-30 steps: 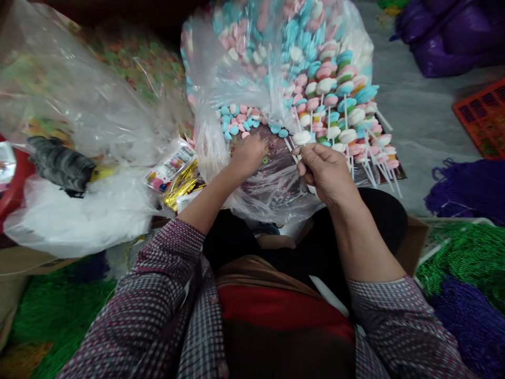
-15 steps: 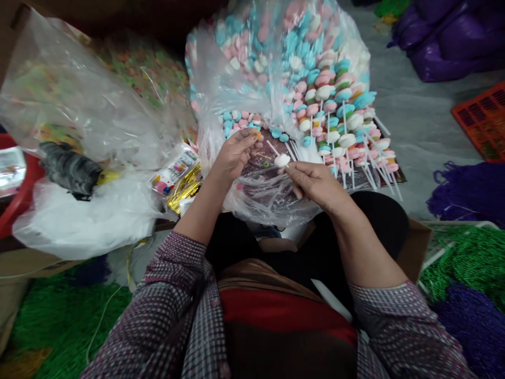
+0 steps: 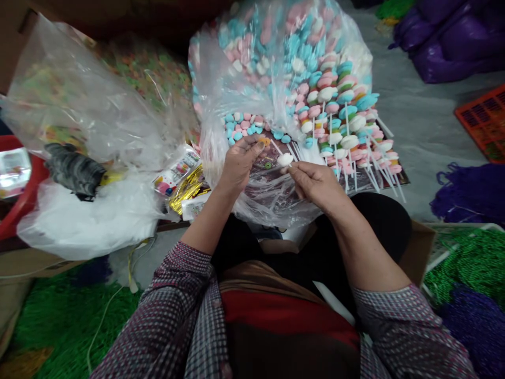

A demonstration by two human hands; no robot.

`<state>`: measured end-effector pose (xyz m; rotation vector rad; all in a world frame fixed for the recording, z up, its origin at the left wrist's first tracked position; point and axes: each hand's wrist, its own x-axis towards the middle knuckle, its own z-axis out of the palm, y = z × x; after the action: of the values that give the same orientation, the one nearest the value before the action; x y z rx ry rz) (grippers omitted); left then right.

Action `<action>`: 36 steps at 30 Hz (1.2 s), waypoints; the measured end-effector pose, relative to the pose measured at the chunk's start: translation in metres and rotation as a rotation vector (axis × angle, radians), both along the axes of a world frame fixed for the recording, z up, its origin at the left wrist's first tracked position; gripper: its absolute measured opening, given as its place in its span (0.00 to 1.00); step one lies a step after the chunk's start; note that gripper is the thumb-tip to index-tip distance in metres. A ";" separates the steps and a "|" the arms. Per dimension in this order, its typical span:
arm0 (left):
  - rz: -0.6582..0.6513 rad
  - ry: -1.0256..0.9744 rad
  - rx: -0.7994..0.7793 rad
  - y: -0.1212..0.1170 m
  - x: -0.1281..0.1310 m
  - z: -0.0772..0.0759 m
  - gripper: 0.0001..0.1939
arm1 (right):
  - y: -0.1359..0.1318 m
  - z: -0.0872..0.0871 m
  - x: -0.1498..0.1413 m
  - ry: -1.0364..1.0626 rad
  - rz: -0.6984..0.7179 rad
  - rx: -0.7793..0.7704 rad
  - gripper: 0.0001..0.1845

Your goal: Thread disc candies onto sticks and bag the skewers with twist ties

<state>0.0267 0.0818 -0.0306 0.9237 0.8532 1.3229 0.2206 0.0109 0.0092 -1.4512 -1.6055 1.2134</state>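
My left hand (image 3: 238, 166) pinches a small orange ring candy (image 3: 265, 141) between thumb and fingertips. In my right hand (image 3: 313, 179) is a white stick (image 3: 275, 146) with one white marshmallow (image 3: 285, 159) threaded on it, close to my fingers. The stick's free end points up and left, near the orange candy but seemingly apart from it. A small green ring candy (image 3: 268, 165) lies below, between my hands. Loose pink, blue and white marshmallows (image 3: 245, 124) lie just beyond my left hand. Several bare sticks (image 3: 294, 151) rest beyond the right one.
Loaded marshmallow skewers (image 3: 347, 126) are piled at the right. Behind stands a big clear bag of marshmallows (image 3: 264, 58). Bags of colourful candy (image 3: 153, 84), gold ties (image 3: 187, 190) and a red basin (image 3: 27, 205) are at left. An orange crate (image 3: 483, 123) sits far right.
My left hand with the orange candy has moved slightly right and down, closer to the stick's tip. My right hand stays nearly still, holding the stick and white marshmallow.
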 end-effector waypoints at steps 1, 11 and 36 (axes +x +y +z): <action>0.005 0.017 0.002 0.000 0.000 -0.001 0.06 | 0.000 0.000 0.000 0.021 -0.011 0.003 0.21; 0.078 0.211 0.079 -0.001 0.004 -0.013 0.06 | -0.002 0.002 -0.005 -0.073 0.022 0.076 0.18; 0.031 0.019 -0.100 -0.012 0.017 0.004 0.10 | -0.005 -0.015 -0.012 0.088 -0.021 -0.012 0.26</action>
<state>0.0438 0.0695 -0.0267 0.8490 0.9429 1.2883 0.2090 0.0061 -0.0058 -1.3992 -1.5237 1.2594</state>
